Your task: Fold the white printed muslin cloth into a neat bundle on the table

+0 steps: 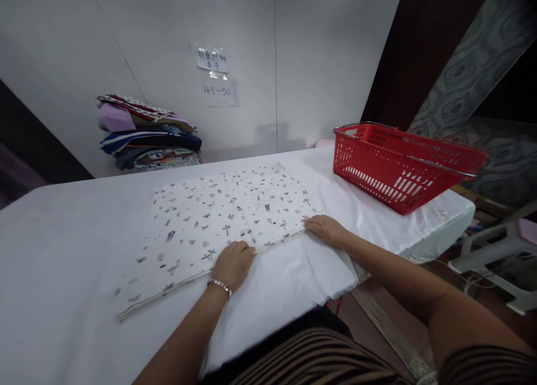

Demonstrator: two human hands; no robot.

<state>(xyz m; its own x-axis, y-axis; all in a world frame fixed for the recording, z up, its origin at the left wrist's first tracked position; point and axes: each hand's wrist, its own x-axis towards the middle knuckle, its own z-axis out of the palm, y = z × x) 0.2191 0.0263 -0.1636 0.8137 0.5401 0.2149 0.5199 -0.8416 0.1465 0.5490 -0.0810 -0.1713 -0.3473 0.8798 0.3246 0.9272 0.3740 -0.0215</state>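
A folded white cloth (226, 211) printed with small palm trees, flamingos and other figures lies flat on the table. Its layered folded edge runs along the near side. My left hand (232, 264), with a silver bracelet at the wrist, rests palm down on the middle of that edge. At the near right corner, my right hand (327, 230) lies on the cloth with fingers extended to the left. Both hands look flattened rather than gripping; their undersides are hidden.
White sheeting covers the table (75, 250). A red plastic basket (377, 175) with metal handles stands at the back right. A pile of folded fabrics (149, 136) sits at the back left by the wall. Handwritten paper signs (218, 91) hang above. A pale stool (499, 250) stands right.
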